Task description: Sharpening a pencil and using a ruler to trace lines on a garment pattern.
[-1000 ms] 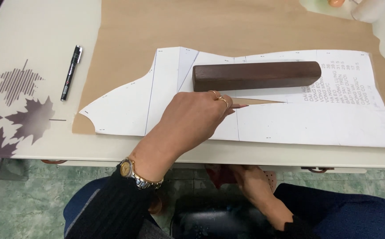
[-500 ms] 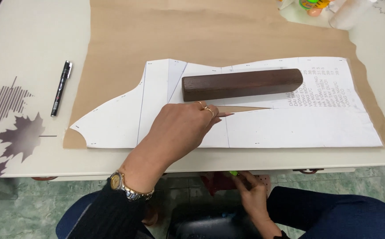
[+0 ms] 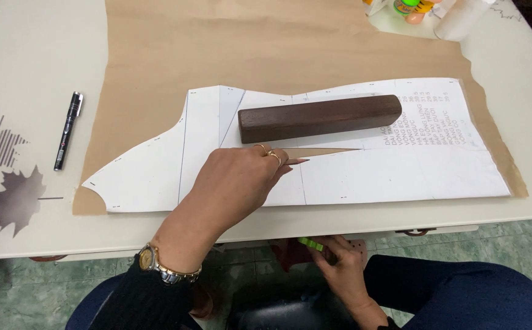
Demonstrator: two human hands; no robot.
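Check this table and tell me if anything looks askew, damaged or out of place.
Nothing stands out. The white paper pattern lies flat on the brown kraft paper, weighted by the dark wooden block. The left hand presses the pattern beside its narrow dart slit; the right hand is below the table edge, holding something green.

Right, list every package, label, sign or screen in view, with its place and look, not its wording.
White paper pattern sheet: on the brown paper, a block of dark handwritten lines at its right end.
Black marker pen: on the table at left, small white print along its barrel.
Green-capped container: far edge, partly cut off.
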